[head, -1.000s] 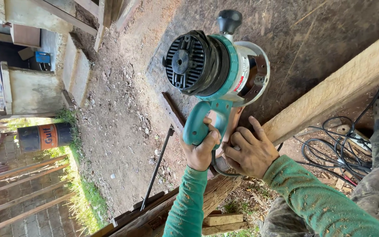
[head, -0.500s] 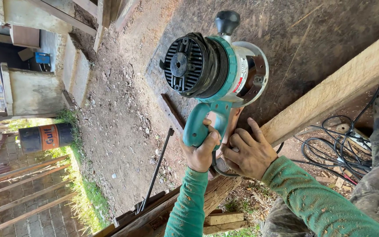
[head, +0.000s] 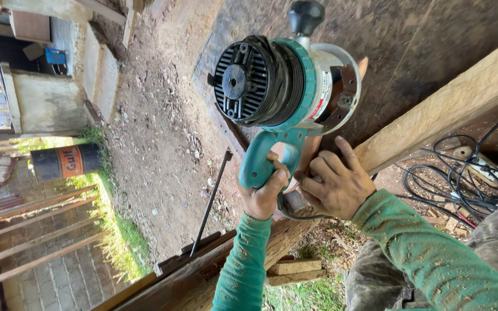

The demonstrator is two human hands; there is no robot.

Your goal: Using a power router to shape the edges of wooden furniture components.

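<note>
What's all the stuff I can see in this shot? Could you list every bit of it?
teal and silver electric wood router with black vented cap and black knob: one, standing on the beam, centre
long pale wooden beam: one, slanting to upper right
tangled black cables: one bundle, on the ground, right
orange and black drum: one, lying at left
thin dark metal rod: one, on the dirt
left hand: grips the router's teal handle
right hand: rests by the router base

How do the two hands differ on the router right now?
The left hand is closed round the teal plastic D-handle of the teal-and-black electric router; the right hand lies spread against the long pale wooden beam beside the base. The left sits lower and nearer. Both wear green, sawdust-speckled sleeves.
</note>
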